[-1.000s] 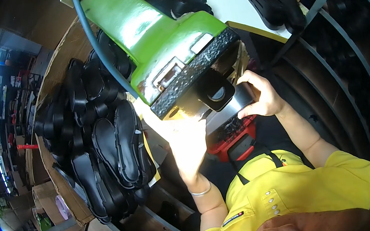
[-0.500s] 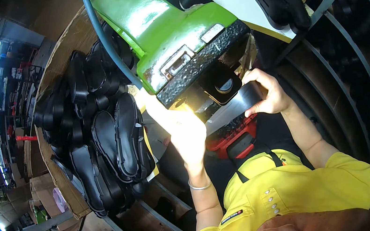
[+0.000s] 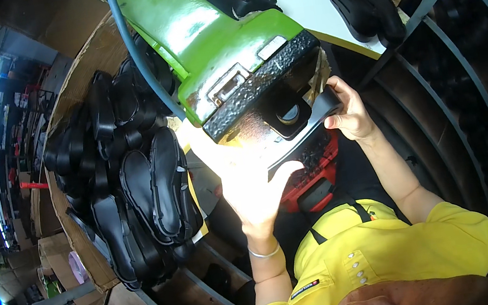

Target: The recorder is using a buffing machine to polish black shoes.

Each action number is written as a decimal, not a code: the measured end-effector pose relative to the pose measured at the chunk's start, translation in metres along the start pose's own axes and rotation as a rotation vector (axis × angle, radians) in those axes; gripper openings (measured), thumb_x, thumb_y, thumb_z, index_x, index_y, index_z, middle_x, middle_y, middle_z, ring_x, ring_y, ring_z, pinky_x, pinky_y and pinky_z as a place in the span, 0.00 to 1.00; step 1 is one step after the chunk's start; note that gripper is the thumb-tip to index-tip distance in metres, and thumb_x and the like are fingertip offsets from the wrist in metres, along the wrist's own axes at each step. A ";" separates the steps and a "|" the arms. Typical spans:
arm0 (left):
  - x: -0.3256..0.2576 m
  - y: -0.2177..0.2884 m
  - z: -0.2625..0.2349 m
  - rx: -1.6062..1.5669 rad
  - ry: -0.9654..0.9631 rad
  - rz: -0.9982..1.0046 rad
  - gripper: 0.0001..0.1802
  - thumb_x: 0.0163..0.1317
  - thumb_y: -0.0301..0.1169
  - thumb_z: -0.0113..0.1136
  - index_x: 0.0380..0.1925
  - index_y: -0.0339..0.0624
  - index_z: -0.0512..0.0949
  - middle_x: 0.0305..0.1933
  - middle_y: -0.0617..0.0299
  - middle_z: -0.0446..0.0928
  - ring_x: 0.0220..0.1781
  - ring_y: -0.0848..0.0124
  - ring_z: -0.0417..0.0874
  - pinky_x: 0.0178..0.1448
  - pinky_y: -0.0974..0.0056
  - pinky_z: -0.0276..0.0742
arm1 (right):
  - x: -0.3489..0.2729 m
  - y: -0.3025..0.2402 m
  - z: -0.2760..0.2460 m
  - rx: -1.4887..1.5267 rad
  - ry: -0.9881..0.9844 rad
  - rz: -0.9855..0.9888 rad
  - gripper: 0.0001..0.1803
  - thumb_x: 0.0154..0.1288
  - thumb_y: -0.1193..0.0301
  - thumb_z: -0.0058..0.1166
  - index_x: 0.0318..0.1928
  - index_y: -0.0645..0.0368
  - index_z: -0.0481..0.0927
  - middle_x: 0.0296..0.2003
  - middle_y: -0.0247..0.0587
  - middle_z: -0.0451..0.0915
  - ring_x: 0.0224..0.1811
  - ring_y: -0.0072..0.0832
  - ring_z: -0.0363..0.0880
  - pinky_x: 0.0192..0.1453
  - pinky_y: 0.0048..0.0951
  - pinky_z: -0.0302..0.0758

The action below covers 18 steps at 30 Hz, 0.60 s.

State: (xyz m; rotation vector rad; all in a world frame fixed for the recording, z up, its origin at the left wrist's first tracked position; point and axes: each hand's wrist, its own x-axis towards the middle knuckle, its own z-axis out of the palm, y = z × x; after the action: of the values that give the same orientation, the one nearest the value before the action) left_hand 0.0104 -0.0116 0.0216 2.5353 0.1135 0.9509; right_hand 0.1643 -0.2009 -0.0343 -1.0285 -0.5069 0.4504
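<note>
Both my hands hold a black shoe sole [image 3: 327, 103] under the head of a green machine [image 3: 235, 44]. At the sole's right end, my right hand [image 3: 352, 113] has its thumb below the edge and its fingers behind. My left hand [image 3: 251, 179], washed out by bright light, grips the left end with the thumb stretched to the right. The sole's side wall catches the light, while the machine's dark lower part hides some of the sole. Just below sits a red machine part [image 3: 315, 189] with a black textured top.
Black soles [image 3: 156, 190] are heaped at the left beside a cardboard sheet [image 3: 86, 249]. A pair of soles [image 3: 364, 7] lies on a white board [image 3: 308, 9] at the upper right. A blue hose [image 3: 140, 55] runs along the machine. Slatted metal racks [image 3: 437, 106] curve round the right side.
The sole has tilted and turned, so its side wall now looks narrower. My left thumb has come into sight, and my right hand has risen slightly with its end of the sole.
</note>
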 end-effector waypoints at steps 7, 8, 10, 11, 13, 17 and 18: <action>0.004 -0.041 -0.018 0.010 -0.040 0.029 0.27 0.34 0.49 0.81 0.25 0.42 0.79 0.22 0.63 0.76 0.21 0.66 0.73 0.31 0.63 0.73 | -0.017 0.016 0.034 0.055 0.039 0.064 0.29 0.50 0.78 0.70 0.51 0.63 0.68 0.45 0.37 0.76 0.48 0.23 0.74 0.54 0.25 0.71; 0.000 -0.050 -0.020 0.071 -0.089 0.041 0.26 0.35 0.50 0.80 0.23 0.42 0.79 0.20 0.63 0.75 0.18 0.67 0.71 0.28 0.64 0.72 | -0.021 0.017 0.038 0.051 0.022 0.103 0.28 0.50 0.79 0.69 0.51 0.62 0.69 0.46 0.37 0.75 0.49 0.23 0.73 0.55 0.26 0.70; -0.006 -0.064 -0.020 0.040 -0.058 0.018 0.28 0.35 0.52 0.79 0.20 0.41 0.77 0.17 0.62 0.72 0.15 0.67 0.67 0.23 0.65 0.68 | -0.023 0.020 0.053 0.003 0.017 0.080 0.29 0.50 0.81 0.69 0.51 0.62 0.69 0.46 0.37 0.75 0.50 0.23 0.73 0.56 0.27 0.70; -0.012 -0.067 -0.023 0.048 -0.078 -0.008 0.28 0.35 0.52 0.79 0.19 0.41 0.77 0.17 0.62 0.72 0.16 0.67 0.67 0.23 0.65 0.68 | -0.024 0.022 0.057 -0.038 0.009 0.065 0.30 0.49 0.82 0.70 0.51 0.63 0.69 0.46 0.36 0.75 0.50 0.23 0.73 0.56 0.27 0.70; -0.016 -0.064 -0.027 0.023 -0.080 -0.064 0.26 0.33 0.47 0.81 0.21 0.39 0.78 0.17 0.61 0.74 0.16 0.67 0.71 0.25 0.66 0.71 | -0.025 0.023 0.061 -0.017 0.006 0.072 0.31 0.48 0.81 0.70 0.52 0.64 0.69 0.47 0.38 0.75 0.51 0.23 0.73 0.57 0.28 0.70; -0.032 -0.061 -0.027 -0.106 -0.015 -0.196 0.25 0.31 0.39 0.84 0.23 0.35 0.80 0.19 0.58 0.79 0.19 0.69 0.77 0.28 0.67 0.74 | -0.025 0.020 0.067 -0.076 -0.016 0.166 0.33 0.47 0.80 0.72 0.54 0.64 0.69 0.48 0.39 0.75 0.53 0.24 0.73 0.58 0.29 0.71; -0.042 -0.061 -0.025 -0.126 -0.003 -0.237 0.24 0.31 0.38 0.84 0.23 0.34 0.80 0.20 0.57 0.80 0.20 0.69 0.78 0.29 0.67 0.74 | -0.025 0.021 0.069 -0.085 -0.028 0.121 0.34 0.47 0.80 0.72 0.55 0.63 0.68 0.49 0.39 0.74 0.53 0.24 0.73 0.58 0.29 0.71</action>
State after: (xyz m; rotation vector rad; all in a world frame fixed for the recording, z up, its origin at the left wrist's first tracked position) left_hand -0.0332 0.0432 -0.0123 2.3450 0.3350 0.8338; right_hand 0.1016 -0.1586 -0.0287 -1.1399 -0.4939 0.5548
